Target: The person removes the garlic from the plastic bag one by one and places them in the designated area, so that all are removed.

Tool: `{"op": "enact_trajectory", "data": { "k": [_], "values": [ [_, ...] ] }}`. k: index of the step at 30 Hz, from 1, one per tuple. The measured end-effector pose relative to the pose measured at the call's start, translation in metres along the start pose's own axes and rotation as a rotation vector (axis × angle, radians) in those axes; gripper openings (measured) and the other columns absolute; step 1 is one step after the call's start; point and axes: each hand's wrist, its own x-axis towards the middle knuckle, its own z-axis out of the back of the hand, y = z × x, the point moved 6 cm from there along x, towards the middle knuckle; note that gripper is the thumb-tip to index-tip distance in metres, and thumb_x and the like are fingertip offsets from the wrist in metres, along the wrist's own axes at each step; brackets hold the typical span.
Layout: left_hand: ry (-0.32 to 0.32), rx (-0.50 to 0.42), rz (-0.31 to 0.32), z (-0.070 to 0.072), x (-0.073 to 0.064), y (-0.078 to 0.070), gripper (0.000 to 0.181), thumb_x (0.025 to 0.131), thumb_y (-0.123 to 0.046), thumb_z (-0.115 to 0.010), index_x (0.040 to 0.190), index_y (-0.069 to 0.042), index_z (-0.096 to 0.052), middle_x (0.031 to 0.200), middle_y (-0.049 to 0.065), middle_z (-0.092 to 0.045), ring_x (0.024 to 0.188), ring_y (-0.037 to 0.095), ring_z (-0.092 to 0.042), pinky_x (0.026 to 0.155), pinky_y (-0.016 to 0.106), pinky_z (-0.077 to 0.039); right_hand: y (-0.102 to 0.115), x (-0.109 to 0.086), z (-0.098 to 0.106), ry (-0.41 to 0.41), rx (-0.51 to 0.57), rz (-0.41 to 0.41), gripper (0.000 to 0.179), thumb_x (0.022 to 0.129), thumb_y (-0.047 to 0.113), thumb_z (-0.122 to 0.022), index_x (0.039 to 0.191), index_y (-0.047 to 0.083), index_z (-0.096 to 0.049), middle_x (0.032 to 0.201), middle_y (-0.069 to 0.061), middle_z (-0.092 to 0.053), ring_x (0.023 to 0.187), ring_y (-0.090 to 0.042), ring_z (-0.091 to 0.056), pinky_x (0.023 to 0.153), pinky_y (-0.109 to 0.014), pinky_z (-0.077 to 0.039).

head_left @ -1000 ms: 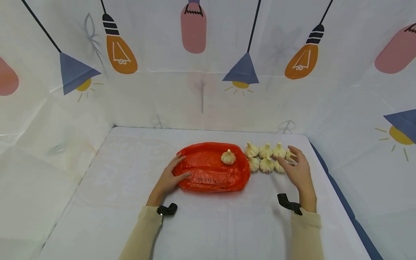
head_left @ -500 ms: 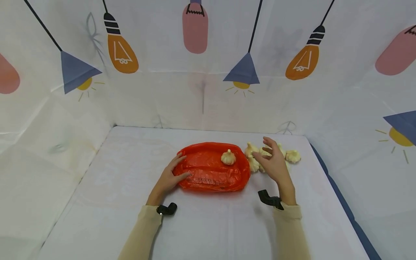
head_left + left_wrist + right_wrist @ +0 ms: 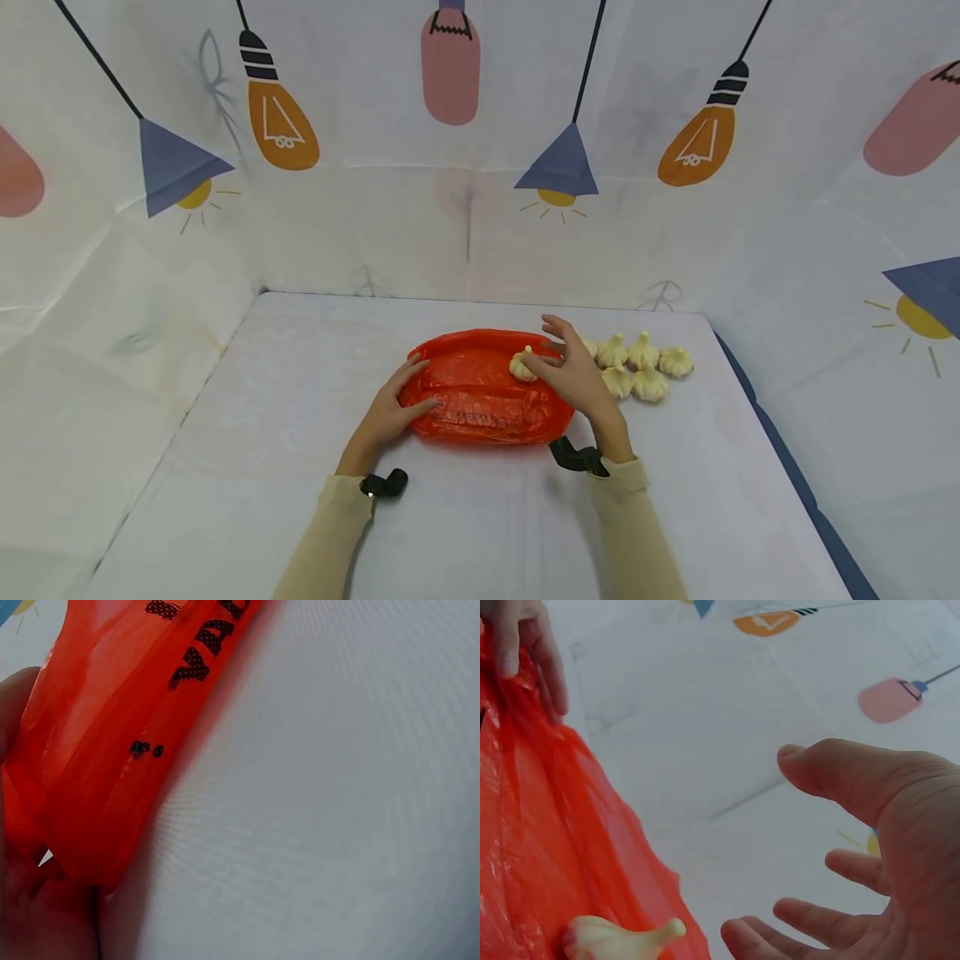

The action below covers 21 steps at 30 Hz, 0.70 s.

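Observation:
A red plastic bag, spread like a shallow tray, lies on the table. My left hand holds its left end, fingers at the rim and thumb over the near side. Black print shows on the bag in the left wrist view. One garlic bulb sits in the right part of the bag. Over the bag's right end hovers my right hand, its thumb overlapping that bulb in the head view. The right wrist view shows the right hand with thumb and fingers apart, nothing between them, beside the garlic bulb.
Several more garlic bulbs stand in two rows to the right of the bag, some partly behind my right hand. The white table meets a printed cloth backdrop at the back and sides.
My right hand has moved left from over the right end of the garlic rows to the bag's right side, uncovering the rightmost bulbs. The left hand and the bag stay put.

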Motion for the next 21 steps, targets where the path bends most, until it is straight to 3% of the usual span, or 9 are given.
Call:
{"op": "enact_trajectory", "data": {
  "k": [6, 13, 17, 21],
  "values": [
    [0.009, 0.015, 0.013, 0.001, 0.0, 0.001, 0.074, 0.092, -0.033, -0.078, 0.157, -0.024, -0.044, 0.172, -0.002, -0.021, 0.16, 0.036, -0.014, 0.123, 0.066, -0.022, 0.001, 0.009, -0.018, 0.058, -0.058, -0.057, 0.081, 0.096, 0.036, -0.071, 0.162, 0.02, -0.027, 0.166, -0.015, -0.029, 0.145, -0.044, -0.042, 0.114, -0.06, -0.043],
    [0.012, 0.027, 0.013, 0.003, 0.0, 0.0, 0.074, 0.093, -0.033, -0.078, 0.157, -0.023, -0.044, 0.173, -0.003, -0.021, 0.16, 0.034, -0.013, 0.123, 0.065, -0.021, 0.004, 0.013, -0.04, 0.079, -0.131, -0.049, 0.085, 0.097, 0.036, -0.071, 0.163, 0.013, -0.024, 0.165, -0.023, -0.028, 0.145, -0.049, -0.04, 0.112, -0.061, -0.044],
    [0.012, 0.023, 0.008, 0.003, 0.0, 0.001, 0.074, 0.092, -0.032, -0.079, 0.157, -0.022, -0.045, 0.172, -0.001, -0.022, 0.16, 0.034, -0.014, 0.125, 0.064, -0.019, 0.004, 0.014, -0.045, 0.037, -0.148, -0.034, 0.084, 0.097, 0.034, -0.071, 0.162, 0.011, -0.024, 0.164, -0.022, -0.03, 0.145, -0.048, -0.039, 0.113, -0.062, -0.042],
    [0.019, 0.036, 0.002, 0.002, 0.0, 0.0, 0.075, 0.092, -0.033, -0.079, 0.157, -0.021, -0.044, 0.172, 0.001, -0.022, 0.16, 0.033, -0.014, 0.125, 0.064, -0.018, 0.001, 0.015, -0.04, -0.068, -0.131, -0.029, 0.075, 0.097, 0.029, -0.07, 0.159, 0.01, -0.032, 0.159, -0.02, -0.037, 0.141, -0.045, -0.043, 0.11, -0.059, -0.046]
  ]
}}
